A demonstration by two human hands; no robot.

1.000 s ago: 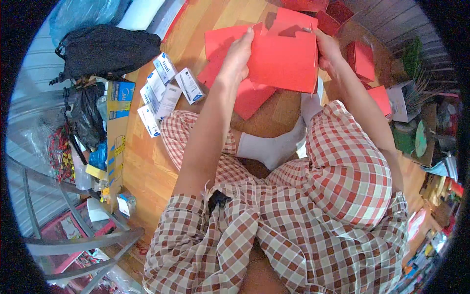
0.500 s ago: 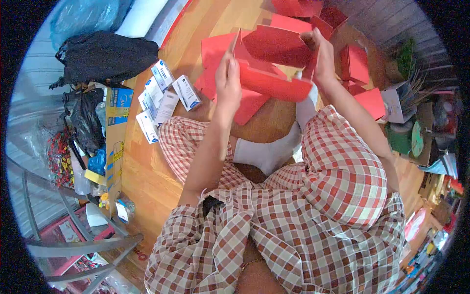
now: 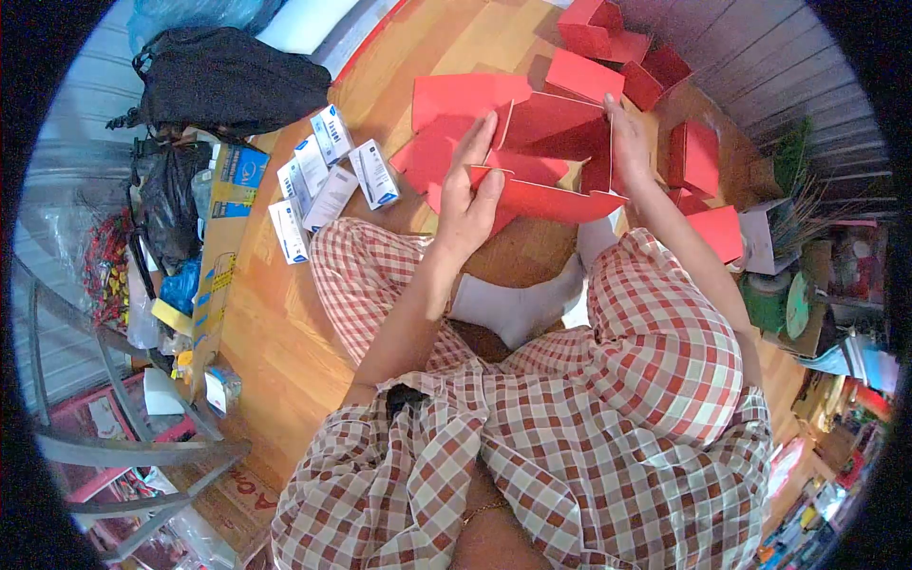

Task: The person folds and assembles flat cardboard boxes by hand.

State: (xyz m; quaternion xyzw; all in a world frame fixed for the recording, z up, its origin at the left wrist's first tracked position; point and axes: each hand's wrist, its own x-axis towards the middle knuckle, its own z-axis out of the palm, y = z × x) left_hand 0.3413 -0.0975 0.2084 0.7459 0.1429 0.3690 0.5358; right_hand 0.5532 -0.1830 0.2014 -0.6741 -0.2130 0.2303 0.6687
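Note:
A red cardboard box (image 3: 556, 201), partly folded up with its walls standing and a gap in its bottom, is held between my two hands above my feet. My left hand (image 3: 467, 198) grips its left end, the thumb on the near wall and the fingers along the left side. My right hand (image 3: 630, 150) presses against the right end, fingers reaching up along the outer wall. Flat red cardboard sheets (image 3: 446, 104) lie on the floor just beyond my left hand. White socks (image 3: 518, 309) show on my crossed feet below the box.
Several small white-and-blue boxes (image 3: 331, 198) lie left of my knee. Other red boxes (image 3: 693, 157) sit at the right and far side. A black bag (image 3: 233, 81) and an open cardboard carton (image 3: 214, 275) stand left; a dark curved metal frame (image 3: 142, 451) is at lower left.
The box has come down slightly and nearer to me, and tilted so its inside shows more. My left thumb now lies over the near wall. My view has shifted slightly.

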